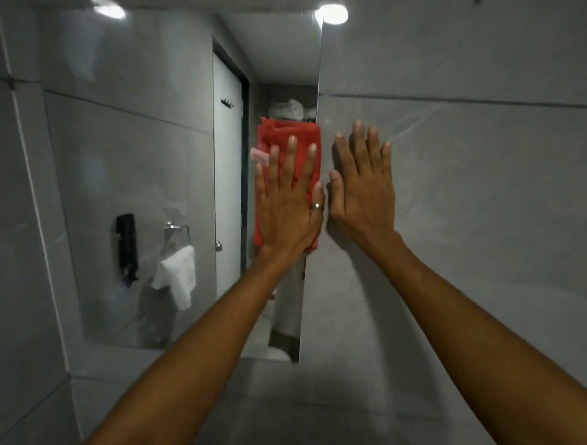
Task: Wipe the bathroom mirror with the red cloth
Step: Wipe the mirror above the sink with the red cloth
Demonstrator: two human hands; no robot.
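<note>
The bathroom mirror [137,155] covers the wall on the left and ends at a vertical edge near the middle of the view. A folded red cloth [284,131] lies flat against the glass right beside that edge. My left hand [288,205] presses on the cloth with its fingers spread, a ring on the thumb side. Only the cloth's top and side strips show around the hand. My right hand [360,191] rests flat on the grey tiled wall [487,214] just right of the mirror's edge, fingers apart and holding nothing.
In the mirror I see a white door [225,172], a black wall dispenser [127,245] and a white towel [179,274] on a chrome ring. A grey tiled wall meets the mirror on the far left. Below the mirror is grey tile.
</note>
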